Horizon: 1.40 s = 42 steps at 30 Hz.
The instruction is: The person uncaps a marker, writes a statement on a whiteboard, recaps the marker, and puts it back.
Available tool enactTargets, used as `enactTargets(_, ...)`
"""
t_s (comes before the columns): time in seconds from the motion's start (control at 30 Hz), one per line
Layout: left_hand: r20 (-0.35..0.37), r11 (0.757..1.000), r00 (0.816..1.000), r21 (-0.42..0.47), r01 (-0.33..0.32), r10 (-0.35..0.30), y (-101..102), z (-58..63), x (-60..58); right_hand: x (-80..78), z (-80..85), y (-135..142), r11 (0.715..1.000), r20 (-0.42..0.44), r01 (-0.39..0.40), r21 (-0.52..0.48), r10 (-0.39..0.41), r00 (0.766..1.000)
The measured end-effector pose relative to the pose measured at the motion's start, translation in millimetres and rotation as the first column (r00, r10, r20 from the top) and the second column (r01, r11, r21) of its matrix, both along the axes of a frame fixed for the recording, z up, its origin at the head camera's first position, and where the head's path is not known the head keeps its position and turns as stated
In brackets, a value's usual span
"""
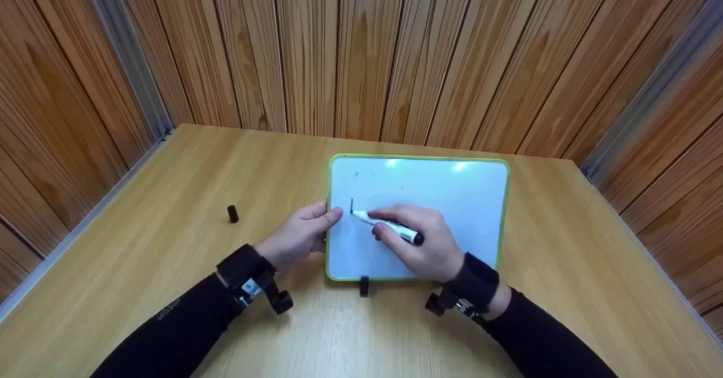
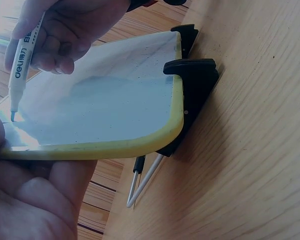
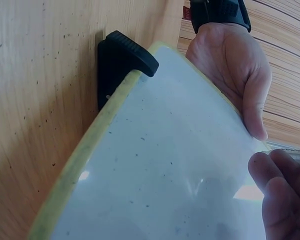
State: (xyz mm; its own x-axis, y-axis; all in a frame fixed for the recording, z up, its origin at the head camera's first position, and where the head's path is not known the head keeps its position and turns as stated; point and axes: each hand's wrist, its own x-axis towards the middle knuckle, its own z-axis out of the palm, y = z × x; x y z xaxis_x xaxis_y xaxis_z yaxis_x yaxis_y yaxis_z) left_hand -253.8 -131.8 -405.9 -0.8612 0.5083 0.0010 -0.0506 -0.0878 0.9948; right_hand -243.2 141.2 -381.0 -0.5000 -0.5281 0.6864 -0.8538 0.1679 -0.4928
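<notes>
A whiteboard [image 1: 452, 197] with a yellow-green rim stands tilted back on a stand whose black foot [image 1: 364, 287] hooks its lower edge. My left hand [image 1: 299, 231] grips the board's left edge, thumb on the front face and fingers behind, as the left wrist view shows. My right hand [image 1: 426, 245] pinches a white marker [image 1: 402, 231] with a black end. In the left wrist view, the marker [image 2: 21, 70] meets the board at its dark tip. A short upright black stroke [image 1: 352, 204] runs up from that tip. In the right wrist view, fingers mostly cover the marker.
On the wooden table [image 1: 186, 197], left of the board, a small black marker cap [image 1: 232, 214] stands apart from the hands. Wood-plank walls [image 1: 361, 56] close in the back and both sides. Thin wire legs [image 2: 142, 185] prop the board from behind.
</notes>
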Motion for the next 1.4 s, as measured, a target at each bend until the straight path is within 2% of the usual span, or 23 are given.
enactTargets(0.33,-0.001,1.0,1.0,0.014,0.017,-0.017,-0.9,0.7,0.5,1.5,-1.1,-2.2,0.999,-0.009,-0.042,0.024,0.042,0.999)
enactTargets(0.7,0.005,0.999,1.0,0.035,0.012,-0.012,0.2,0.3,2.4,3.4,-1.8,-2.8,0.994,0.028,-0.078,0.076,0.076,0.997)
enactTargets(0.93,-0.004,0.999,1.0,0.05,0.006,-0.006,0.7,-1.8,1.8,3.9,-3.2,-2.3,0.989,0.021,-0.12,0.081,0.119,0.993)
enactTargets(1.4,0.003,0.999,1.0,0.034,0.025,-0.025,-0.1,-0.3,0.2,4.0,-2.2,-0.9,0.977,0.104,-0.144,0.159,0.129,0.986)
